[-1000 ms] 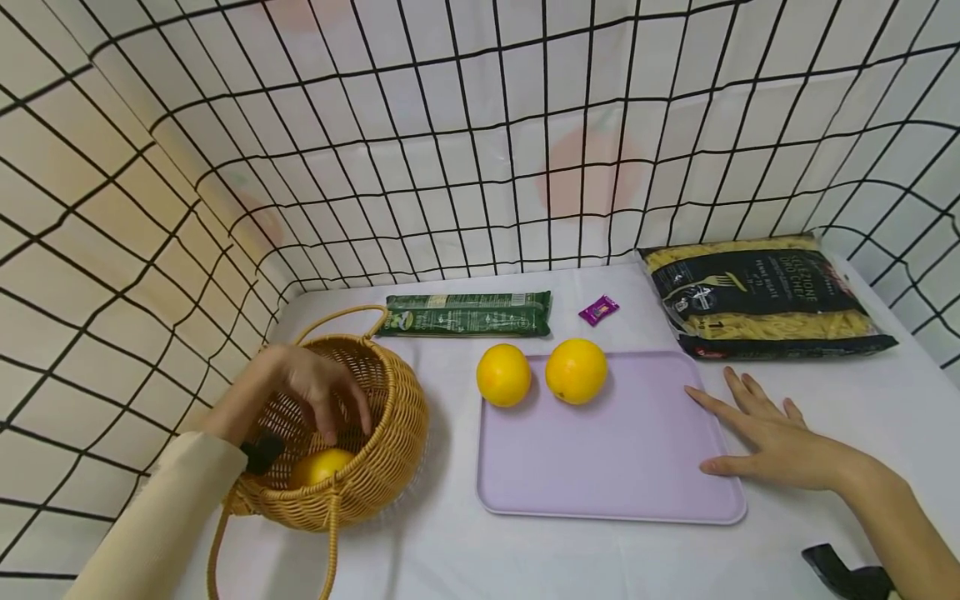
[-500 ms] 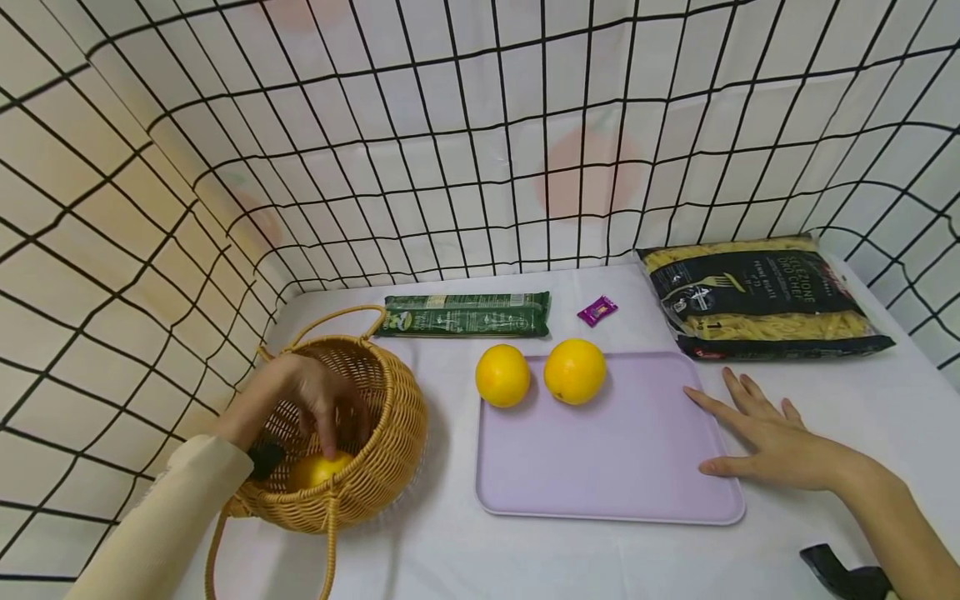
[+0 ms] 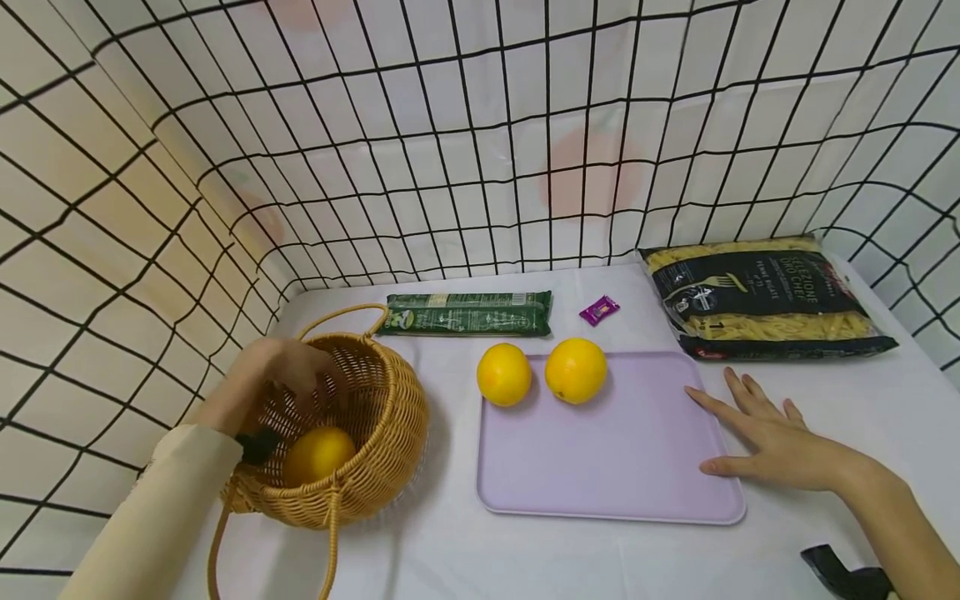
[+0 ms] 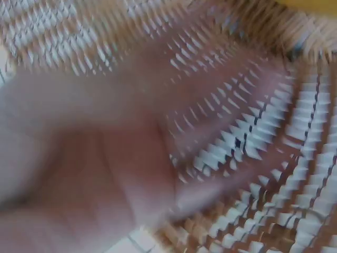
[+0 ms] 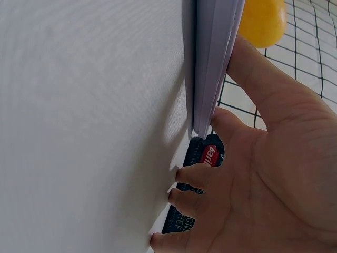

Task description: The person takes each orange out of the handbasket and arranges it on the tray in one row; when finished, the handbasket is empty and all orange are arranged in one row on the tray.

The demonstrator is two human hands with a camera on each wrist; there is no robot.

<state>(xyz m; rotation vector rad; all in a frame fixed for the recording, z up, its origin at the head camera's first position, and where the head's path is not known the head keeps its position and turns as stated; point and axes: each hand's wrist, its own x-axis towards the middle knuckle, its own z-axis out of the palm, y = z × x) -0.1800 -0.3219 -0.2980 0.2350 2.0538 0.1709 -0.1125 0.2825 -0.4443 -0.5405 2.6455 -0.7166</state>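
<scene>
My left hand (image 3: 300, 379) reaches down into the round wicker basket (image 3: 405, 408), its fingers loosely extended and holding nothing. Beside it in the basket lies an orange (image 3: 321, 456), whose edge also shows at the top of the left wrist view. That view of the left hand (image 4: 131, 158) is blurred, with the woven wall around the fingers. Two more oranges sit at the far left part of the lilac tray (image 3: 600, 467), one (image 3: 504, 375) at its corner and one (image 3: 576, 371) just right of it. My right hand (image 3: 772, 442) lies spread, thumb and index finger touching the tray's right edge.
Behind the tray lie a long green packet (image 3: 468, 315) and a small purple wrapped sweet (image 3: 599, 310). A large bag of pasta (image 3: 772, 300) lies at the back right. Black wire mesh (image 3: 525, 158) encloses the back and sides. The basket's front handle (image 3: 332, 550) hangs toward me.
My left hand dipped to the orange in the basket, then drew back from it toward the upper left. The orange now shows more fully. My right hand has stayed put.
</scene>
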